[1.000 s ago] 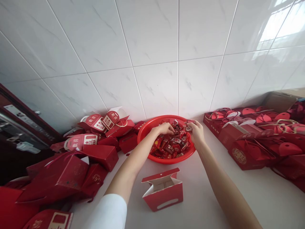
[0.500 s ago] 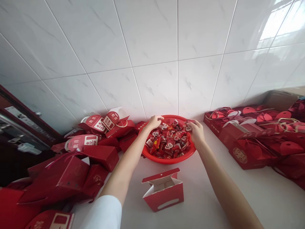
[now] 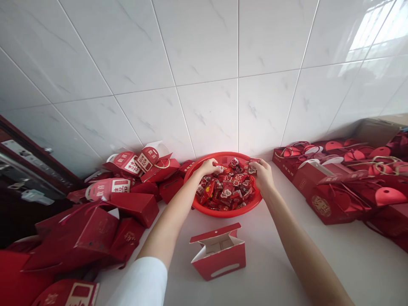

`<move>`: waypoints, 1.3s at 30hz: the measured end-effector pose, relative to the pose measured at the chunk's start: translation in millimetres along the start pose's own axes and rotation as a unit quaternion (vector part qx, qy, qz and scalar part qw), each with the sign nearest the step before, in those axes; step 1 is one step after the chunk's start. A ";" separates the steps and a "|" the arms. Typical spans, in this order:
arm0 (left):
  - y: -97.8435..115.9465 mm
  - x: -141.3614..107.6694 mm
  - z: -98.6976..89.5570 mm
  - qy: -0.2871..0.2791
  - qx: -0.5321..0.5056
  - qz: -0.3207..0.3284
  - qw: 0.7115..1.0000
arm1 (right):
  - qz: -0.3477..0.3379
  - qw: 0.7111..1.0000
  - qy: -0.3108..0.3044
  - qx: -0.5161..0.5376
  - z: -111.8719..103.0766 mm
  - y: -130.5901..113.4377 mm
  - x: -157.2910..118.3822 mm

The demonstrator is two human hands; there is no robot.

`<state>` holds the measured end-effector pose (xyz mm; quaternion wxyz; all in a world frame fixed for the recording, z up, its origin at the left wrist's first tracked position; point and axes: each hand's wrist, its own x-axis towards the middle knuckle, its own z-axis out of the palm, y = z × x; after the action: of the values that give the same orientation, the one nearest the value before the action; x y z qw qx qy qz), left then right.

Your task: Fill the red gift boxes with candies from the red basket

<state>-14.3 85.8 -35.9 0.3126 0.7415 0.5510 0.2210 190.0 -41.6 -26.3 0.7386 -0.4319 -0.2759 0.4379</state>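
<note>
A red plastic basket [image 3: 228, 213] stands against the tiled wall, with many red-wrapped candies [image 3: 227, 192] inside. My left hand [image 3: 208, 167] is over the basket's left part, its fingers closed on a wrapped candy. At the basket's right rim, my right hand [image 3: 262, 172] has its fingers pinched on a candy with a pale and red wrapper [image 3: 252, 169]. In front of the basket, an open red paper box [image 3: 219, 259] stands upright on the white surface, its top flap leaning back and its inside partly visible.
Red gift boxes [image 3: 134, 208] are piled at the left, some with pale lettering. More red boxes with ribbons and cords [image 3: 331, 187] fill the right side. A dark door frame with metal fittings [image 3: 35, 170] is at the far left.
My left hand has moved slightly down into the basket and now has a candy at its fingertips. My right hand has barely moved and still pinches its candy.
</note>
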 end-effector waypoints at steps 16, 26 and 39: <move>19.1 -12.6 -7.2 -0.006 -0.116 0.078 0.990 | 0.001 1.000 -0.008 0.007 -0.4 -2.0 -1.0; 8.4 -9.0 -0.5 -0.076 0.009 0.052 0.996 | 0.004 1.000 0.000 0.021 1.2 -1.7 -0.7; 52.6 15.2 45.4 -0.058 0.076 0.152 0.984 | -0.001 1.000 0.003 0.022 -0.5 1.0 1.8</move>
<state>56.4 79.9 -31.0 0.2499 0.8497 0.4283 0.1795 190.9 -39.9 -27.3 0.7494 -0.4164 -0.2639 0.4420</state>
